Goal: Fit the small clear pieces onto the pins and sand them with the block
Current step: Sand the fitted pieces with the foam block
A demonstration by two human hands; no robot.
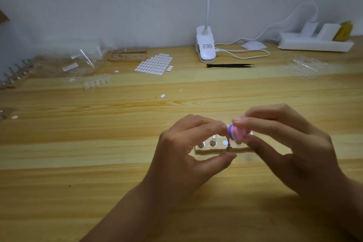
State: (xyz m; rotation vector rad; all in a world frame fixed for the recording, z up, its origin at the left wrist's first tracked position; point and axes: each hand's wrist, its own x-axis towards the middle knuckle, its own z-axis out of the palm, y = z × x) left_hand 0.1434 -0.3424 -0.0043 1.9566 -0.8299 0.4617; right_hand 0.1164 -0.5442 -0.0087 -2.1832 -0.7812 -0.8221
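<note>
Sanding was judged to be under way: a small dark metal pin (228,144) was pinched between the thumb and forefinger of the left hand (188,149), just above the pale wooden pin holder (208,151) on the wooden bench (117,143), while a pink-and-purple sanding block (238,131) was gripped by the curled fingers (255,122) of the right hand (290,147) and held against its top. Whether a clear piece was seated there could not be told; other metal pins (212,142) in the holder and a row of small clear pieces (96,82) far back were taken as work left.
</note>
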